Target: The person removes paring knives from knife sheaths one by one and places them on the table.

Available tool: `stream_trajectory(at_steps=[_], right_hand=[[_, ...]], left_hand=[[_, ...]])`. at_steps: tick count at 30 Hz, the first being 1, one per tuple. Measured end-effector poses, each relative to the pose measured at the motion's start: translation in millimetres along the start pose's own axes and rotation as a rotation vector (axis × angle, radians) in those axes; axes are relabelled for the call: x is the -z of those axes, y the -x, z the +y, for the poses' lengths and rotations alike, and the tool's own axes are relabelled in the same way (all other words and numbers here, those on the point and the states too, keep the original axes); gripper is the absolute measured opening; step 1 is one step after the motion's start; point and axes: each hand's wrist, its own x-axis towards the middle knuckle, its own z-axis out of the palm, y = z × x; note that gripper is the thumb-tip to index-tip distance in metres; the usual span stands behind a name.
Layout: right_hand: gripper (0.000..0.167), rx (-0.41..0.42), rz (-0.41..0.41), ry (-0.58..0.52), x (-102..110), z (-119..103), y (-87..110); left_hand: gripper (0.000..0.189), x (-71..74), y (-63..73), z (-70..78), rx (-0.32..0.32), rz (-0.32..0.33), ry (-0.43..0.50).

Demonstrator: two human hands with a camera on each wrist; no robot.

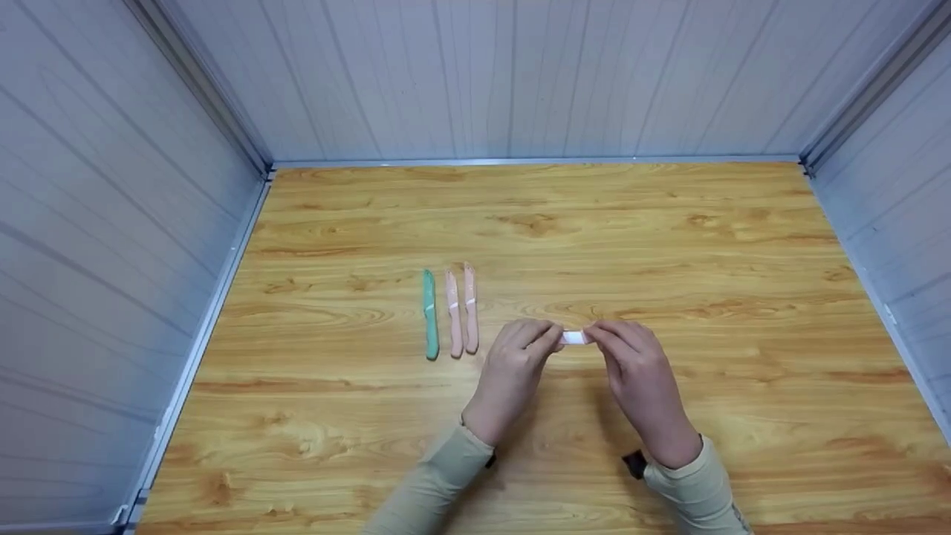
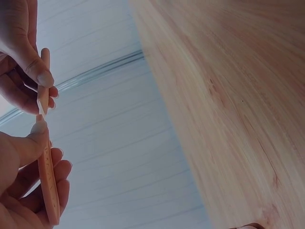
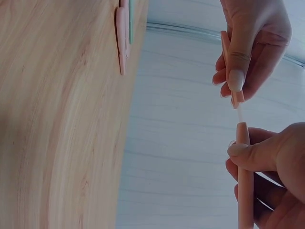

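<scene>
My left hand point(image 1: 516, 364) pinches a pink knife sheath point(image 2: 47, 183), thumb on one side and curled fingers on the other. My right hand point(image 1: 640, 364) grips the pink handle of a small knife point(image 3: 245, 191). A short stretch of white blade point(image 1: 573, 338) shows between the two hands, above the table; its tip end is hidden at the sheath's mouth. Sheath and handle are in line, with a gap between them. Left of my hands lie a green sheathed knife point(image 1: 431, 327) and two pink sheathed knives point(image 1: 455, 327) point(image 1: 472, 319), side by side.
The wood-grain table point(image 1: 334, 431) carries the knives. Pale panel walls point(image 1: 475, 82) stand along its back, left and right sides. A small dark piece point(image 1: 634, 464) shows beside the right cuff.
</scene>
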Motion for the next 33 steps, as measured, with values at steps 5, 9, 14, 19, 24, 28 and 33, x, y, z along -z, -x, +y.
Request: stream_trajectory(at_steps=[5, 9, 14, 19, 24, 28, 33], right_hand=[[0.028, 0.002, -0.002, 0.000, 1.2, 0.0, -1.1], [0.027, -0.001, -0.006, 0.002, 2.0, 0.0, -1.3], [0.026, 0.003, -0.014, 0.015, 2.1, 0.5, -1.5], [0.026, 0.005, -0.010, 0.015, 2.8, 1.1, -1.5], [0.026, 0.003, -0.013, 0.008, 2.6, 1.5, -1.1], [0.027, -0.004, -0.014, 0.001, 2.4, 1.9, -0.4], [0.027, -0.008, -0.011, -0.001, 2.6, 2.4, 0.1]], left_hand=[[0.020, 1.0, 0.1, -0.1, 0.001, -0.008, 0.001], [0.020, 0.5, -0.1, -0.2, 0.009, -0.003, 0.001], [0.020, 0.5, -0.1, -0.4, 0.014, 0.002, 0.001], [0.020, 0.8, -0.1, -0.4, 0.006, -0.001, -0.002], [0.020, 1.1, -0.1, 0.0, 0.009, -0.007, -0.005], [0.020, 1.4, -0.1, 0.1, 0.005, 0.000, 0.000], [0.020, 1.5, -0.3, 0.2, 0.002, 0.002, -0.008]])
